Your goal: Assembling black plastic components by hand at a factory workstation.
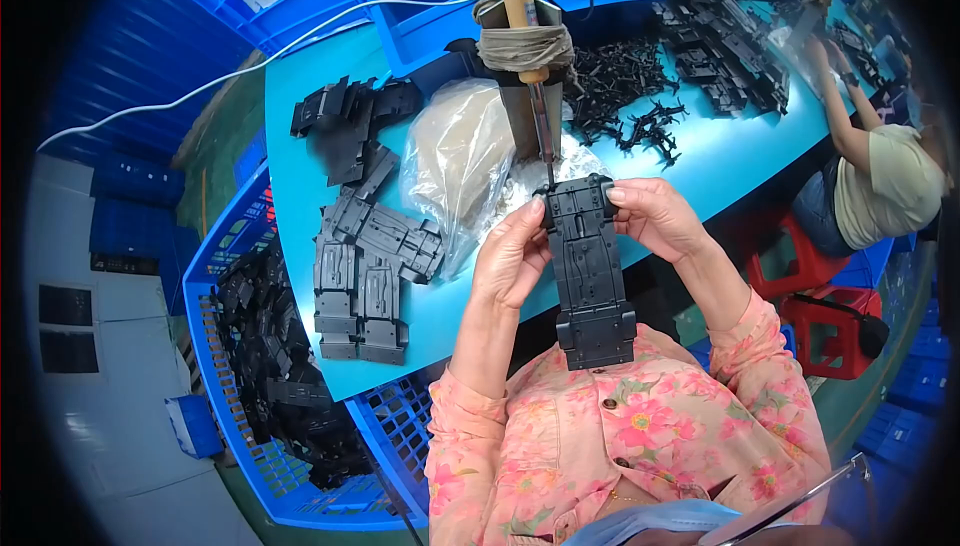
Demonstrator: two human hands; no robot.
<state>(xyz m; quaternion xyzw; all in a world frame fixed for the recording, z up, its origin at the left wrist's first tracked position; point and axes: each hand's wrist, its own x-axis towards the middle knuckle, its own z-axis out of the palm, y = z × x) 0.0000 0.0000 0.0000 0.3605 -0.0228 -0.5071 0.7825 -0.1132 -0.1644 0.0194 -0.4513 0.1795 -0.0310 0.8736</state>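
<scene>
**Two hands raised a dark plastic panel to a fixed soldering iron**

Seen from a head camera looking down, a person in a pink floral shirt held a long dark grey plastic panel (592,271) upright in front of the chest. The left hand (512,254) was closed around the panel's upper left edge, thumb and fingers pinching it. The right hand (655,218) gripped the upper right corner the same way, fingers curled over the top. Holding both top corners appeared to keep the panel steady and its top edge square beneath the tool.

Just above the panel stood a soldering iron (528,36) with a wooden handle, bound with cloth to an upright stand so that its tip pointed down. The tip met, or nearly met, the panel's top edge; contact could not be confirmed.

To the left on the turquoise table (300,116) lay a stack of matching panels (365,276), within easy reach. A clear plastic bag (455,161) sat behind them. A blue crate (255,416) of dark parts stood at the table's left side. Small black parts (625,86) were heaped farther back. Another person (880,176) sat at the table's right end.
</scene>
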